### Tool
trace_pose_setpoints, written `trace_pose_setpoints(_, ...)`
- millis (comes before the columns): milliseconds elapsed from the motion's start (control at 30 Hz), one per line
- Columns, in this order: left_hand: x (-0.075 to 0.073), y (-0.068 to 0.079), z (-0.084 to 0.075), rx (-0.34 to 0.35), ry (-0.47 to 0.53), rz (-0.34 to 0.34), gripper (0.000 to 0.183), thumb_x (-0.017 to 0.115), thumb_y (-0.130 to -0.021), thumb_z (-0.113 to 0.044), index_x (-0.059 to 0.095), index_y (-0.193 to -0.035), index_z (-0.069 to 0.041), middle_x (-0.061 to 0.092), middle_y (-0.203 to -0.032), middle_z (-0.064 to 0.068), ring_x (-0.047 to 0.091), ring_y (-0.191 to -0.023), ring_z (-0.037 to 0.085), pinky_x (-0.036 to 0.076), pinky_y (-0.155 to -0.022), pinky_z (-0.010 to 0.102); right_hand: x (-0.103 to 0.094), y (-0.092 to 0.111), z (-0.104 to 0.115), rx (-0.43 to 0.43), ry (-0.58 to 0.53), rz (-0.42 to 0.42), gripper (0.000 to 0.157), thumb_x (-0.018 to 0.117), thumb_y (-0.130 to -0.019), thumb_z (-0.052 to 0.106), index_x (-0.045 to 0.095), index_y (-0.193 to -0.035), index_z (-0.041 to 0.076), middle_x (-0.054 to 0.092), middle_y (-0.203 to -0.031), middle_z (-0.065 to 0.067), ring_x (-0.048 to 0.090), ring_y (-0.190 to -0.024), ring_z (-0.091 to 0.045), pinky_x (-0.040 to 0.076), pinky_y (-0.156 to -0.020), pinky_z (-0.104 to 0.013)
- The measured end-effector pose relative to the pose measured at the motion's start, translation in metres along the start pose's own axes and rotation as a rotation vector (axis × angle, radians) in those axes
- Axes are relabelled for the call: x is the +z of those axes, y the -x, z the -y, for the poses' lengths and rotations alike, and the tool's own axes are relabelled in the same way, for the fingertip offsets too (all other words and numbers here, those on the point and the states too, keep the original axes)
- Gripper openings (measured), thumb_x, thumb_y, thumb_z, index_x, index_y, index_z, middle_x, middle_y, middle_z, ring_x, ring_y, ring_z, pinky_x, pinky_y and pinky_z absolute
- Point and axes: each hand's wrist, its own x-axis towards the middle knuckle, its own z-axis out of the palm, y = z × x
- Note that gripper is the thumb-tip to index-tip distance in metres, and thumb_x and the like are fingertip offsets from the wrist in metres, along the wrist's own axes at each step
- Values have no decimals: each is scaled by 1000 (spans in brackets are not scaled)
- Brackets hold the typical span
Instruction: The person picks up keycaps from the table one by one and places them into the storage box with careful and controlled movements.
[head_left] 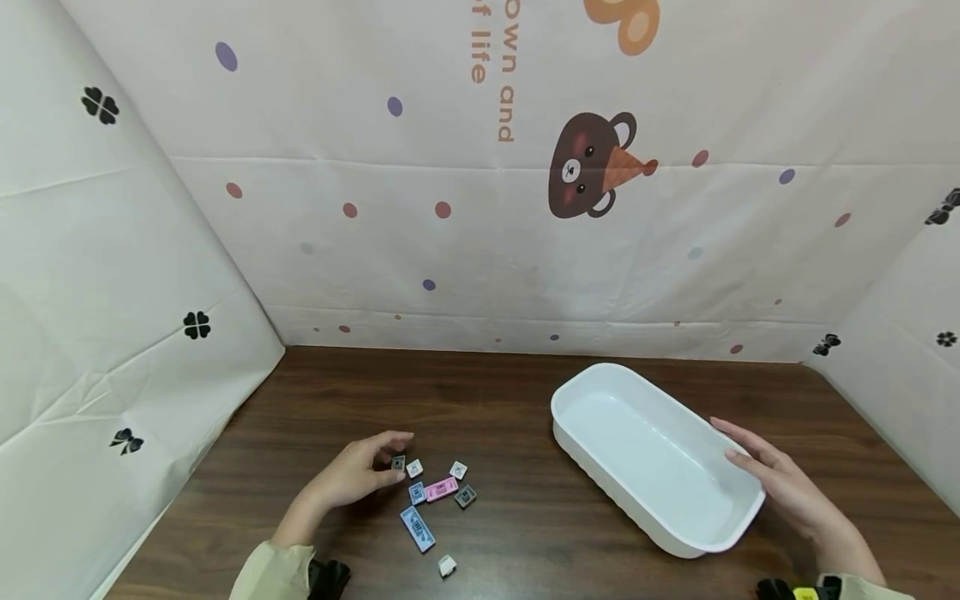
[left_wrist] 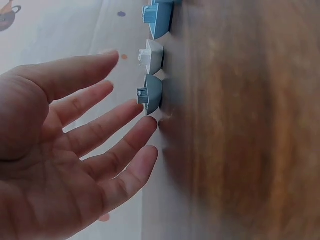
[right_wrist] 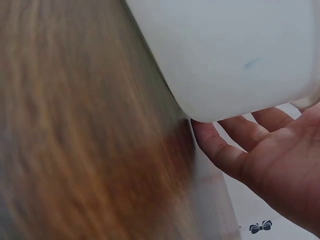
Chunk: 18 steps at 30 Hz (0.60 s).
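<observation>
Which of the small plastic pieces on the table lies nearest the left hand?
The dark grey square plastic piece, leftmost in the head view, beside the left hand. The other dark grey square piece lies farther right, past the pink oblong piece.

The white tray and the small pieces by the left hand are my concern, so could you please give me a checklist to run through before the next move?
1. White tray free inside: ok, nothing lies in it.
2. Right hand at the tray: ok, its thumb lies over the edge.
3. Firmness of that hold: cannot tell, pressure does not show.
4. Left hand lined up: ok, the nearest dark grey piece sits between thumb and fingers in the head view.
5. Grip on that piece: not ok, the fingers are not closed on it.
6. Room beside it: not ok, a white piece sits close by.
</observation>
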Motion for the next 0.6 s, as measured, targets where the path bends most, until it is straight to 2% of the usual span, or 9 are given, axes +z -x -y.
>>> trace_pose_setpoints(133, 2, -6, 2, 27, 8, 40, 44, 66, -82, -15, 53, -123, -9, 59, -113, 10, 55, -93, 22, 47, -74, 35, -3, 7, -2, 1, -39, 7, 46, 37, -98, 16, 28, -143, 21, 40, -115, 40, 49, -99, 12, 50, -72, -23)
trace_pose_setpoints(300, 1, -5, 10, 42, 23, 71, 40, 67, -80, -13, 56, -119, -8, 59, -98, 4, 51, -82, 13, 43, -63, 23, 2, 7, -1, -21, -90, 28, 44, 37, -98, 14, 31, -142, 18, 40, -118, 39, 48, -102, 13, 49, -75, -21)
trace_pose_setpoints(433, 0, -6, 15, 61, 19, 68, 35, 69, -77, -11, 60, -111, -6, 56, -85, 2, 48, -73, 7, 42, -59, 21, 5, 4, -1, -39, -117, 37, 44, 38, -98, 14, 32, -141, 18, 39, -120, 37, 46, -104, 13, 47, -77, -19)
trace_pose_setpoints(600, 1, -11, 19, 76, 5, 78, 25, 71, -75, -14, 64, -98, -7, 55, -78, -1, 46, -69, 3, 41, -58, 20, 4, 5, 0, -32, -127, 24, 45, 39, -97, 14, 31, -141, 16, 41, -119, 36, 47, -104, 13, 47, -79, -19)
